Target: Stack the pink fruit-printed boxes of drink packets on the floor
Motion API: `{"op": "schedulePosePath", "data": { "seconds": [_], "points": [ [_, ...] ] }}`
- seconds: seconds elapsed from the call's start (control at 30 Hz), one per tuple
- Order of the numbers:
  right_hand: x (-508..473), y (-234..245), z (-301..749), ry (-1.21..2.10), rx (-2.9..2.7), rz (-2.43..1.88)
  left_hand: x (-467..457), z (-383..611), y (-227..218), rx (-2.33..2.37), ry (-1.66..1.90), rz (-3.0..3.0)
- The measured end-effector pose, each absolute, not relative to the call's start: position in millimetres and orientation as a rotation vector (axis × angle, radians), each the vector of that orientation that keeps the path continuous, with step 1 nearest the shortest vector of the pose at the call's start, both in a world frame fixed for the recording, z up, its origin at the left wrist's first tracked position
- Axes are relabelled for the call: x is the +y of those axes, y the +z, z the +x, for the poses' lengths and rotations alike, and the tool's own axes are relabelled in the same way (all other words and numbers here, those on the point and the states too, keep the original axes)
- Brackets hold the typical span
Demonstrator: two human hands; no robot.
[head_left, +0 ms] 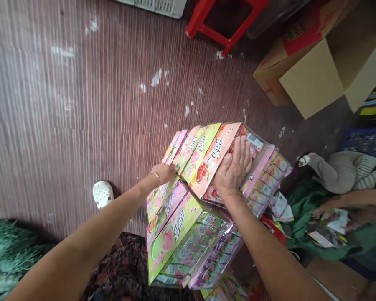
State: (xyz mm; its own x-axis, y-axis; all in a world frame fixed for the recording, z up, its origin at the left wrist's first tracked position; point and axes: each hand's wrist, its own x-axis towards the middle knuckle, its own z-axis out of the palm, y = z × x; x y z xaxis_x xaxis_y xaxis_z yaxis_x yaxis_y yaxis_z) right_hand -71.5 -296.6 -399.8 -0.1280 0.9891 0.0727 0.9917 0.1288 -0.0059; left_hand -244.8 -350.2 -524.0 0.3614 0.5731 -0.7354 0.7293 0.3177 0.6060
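Two side-by-side rows of colourful candy display boxes stand before me, packed with small sachets. In the far row, an orange box (217, 156) shows its printed front panel. The near row has a green box (175, 238) with fruit pictures, its sachets under clear wrap. My right hand (234, 169) lies flat on the far row, fingers stretched and close together. My left hand (166, 172), a bracelet at its wrist, is closed on the edge of the far row's candy boxes, where the two rows meet. Its fingertips are partly hidden.
An open cardboard carton (313, 79) is at upper right, near a red stool (213, 33) and a pale plastic crate (163, 6). Another person's hands (326, 209) hold packets at right. A white clog (102, 193) stands on the striped floor (65, 104).
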Motion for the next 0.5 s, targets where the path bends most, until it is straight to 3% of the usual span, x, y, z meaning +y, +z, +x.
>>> {"op": "schedulePosePath", "data": {
  "seconds": [0.13, 0.3, 0.5],
  "points": [
    [-298, -401, -73, -0.033, -2.296, -2.007, -325, -272, -533, 1.426, -0.073, 1.336],
    [-298, -404, -65, -0.032, -2.32, -2.004, -248, -229, -578, 1.489, -0.049, 1.419],
    [-299, -403, -66, -0.05, -2.349, -1.984, -349, -245, -588, 1.311, -0.239, 1.335]
  ]
}}
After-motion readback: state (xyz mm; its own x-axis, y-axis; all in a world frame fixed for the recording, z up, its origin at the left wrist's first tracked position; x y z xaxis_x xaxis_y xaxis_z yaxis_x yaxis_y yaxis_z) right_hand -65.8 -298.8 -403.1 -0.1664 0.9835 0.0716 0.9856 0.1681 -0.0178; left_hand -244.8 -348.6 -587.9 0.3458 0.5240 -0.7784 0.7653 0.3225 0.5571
